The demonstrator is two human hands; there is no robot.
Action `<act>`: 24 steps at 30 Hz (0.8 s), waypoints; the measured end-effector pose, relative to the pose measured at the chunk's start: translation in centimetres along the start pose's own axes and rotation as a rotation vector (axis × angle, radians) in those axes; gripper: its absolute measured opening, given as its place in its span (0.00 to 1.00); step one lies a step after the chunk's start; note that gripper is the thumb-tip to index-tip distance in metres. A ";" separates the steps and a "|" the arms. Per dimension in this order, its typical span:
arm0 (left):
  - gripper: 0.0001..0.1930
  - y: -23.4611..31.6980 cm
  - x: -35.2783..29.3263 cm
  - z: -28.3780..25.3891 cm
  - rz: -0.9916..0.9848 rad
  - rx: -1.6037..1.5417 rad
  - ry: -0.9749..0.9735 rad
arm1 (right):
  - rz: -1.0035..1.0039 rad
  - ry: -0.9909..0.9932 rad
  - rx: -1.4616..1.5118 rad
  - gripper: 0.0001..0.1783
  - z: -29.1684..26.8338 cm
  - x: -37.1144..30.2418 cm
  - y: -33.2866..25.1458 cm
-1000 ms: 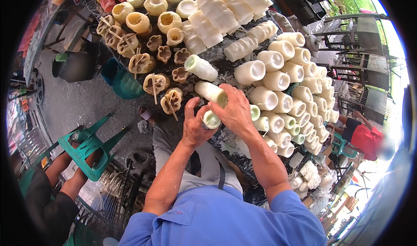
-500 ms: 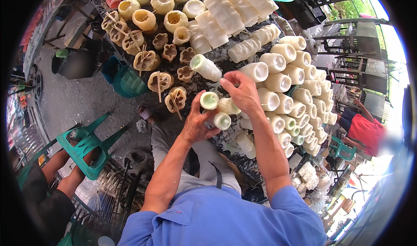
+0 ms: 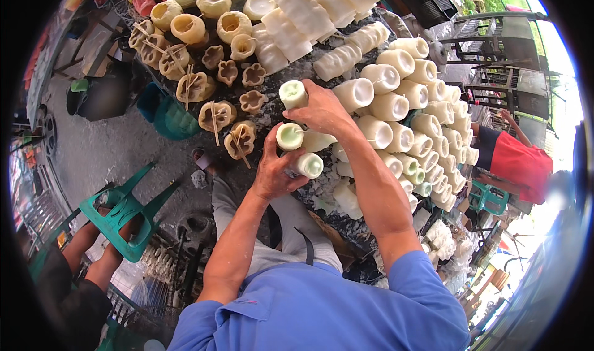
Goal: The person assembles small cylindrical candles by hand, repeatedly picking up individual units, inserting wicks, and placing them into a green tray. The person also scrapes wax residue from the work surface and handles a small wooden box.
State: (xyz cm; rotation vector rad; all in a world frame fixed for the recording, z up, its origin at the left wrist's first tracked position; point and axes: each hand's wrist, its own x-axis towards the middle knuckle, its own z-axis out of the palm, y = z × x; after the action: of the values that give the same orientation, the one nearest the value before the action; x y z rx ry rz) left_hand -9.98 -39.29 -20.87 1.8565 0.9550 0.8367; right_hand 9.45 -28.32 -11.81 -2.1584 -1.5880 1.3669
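My left hand (image 3: 272,174) is closed round two pale green wax candles, one upper candle (image 3: 289,137) and one lower candle (image 3: 309,165), both with sunken tops facing up. Just above them, my right hand (image 3: 318,108) grips another pale green candle (image 3: 292,94) from its right side. A cream candle (image 3: 318,142) lies between the two hands, partly hidden behind my right forearm. To the right, many cream candles (image 3: 374,132) lie on their sides in a stacked heap, hollow ends toward me. A few greenish candles (image 3: 408,164) sit among them.
Brown flower-shaped wax pieces (image 3: 215,116), several with sticks across, line the table's left edge. Behind them stand round hollow wax cups (image 3: 234,26) and flat wax sheets (image 3: 303,10). A green stool (image 3: 127,218) and seated person are at left; a person in red (image 3: 520,165) is at right.
My right hand has taken hold of the pale green candle that lay on its side, and has stood it up nearer the left hand. The left hand keeps its two candles.
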 end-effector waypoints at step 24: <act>0.37 2.9 -1.0 -1.2 0.237 -0.043 0.138 | 0.041 0.094 0.367 0.39 0.9 -13.4 1.4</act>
State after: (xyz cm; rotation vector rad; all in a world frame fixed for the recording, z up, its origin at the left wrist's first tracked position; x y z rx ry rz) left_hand -10.64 -40.66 -17.97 1.9182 0.8024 1.1327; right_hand 9.32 -40.18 -5.37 -2.0084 -1.1582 1.4145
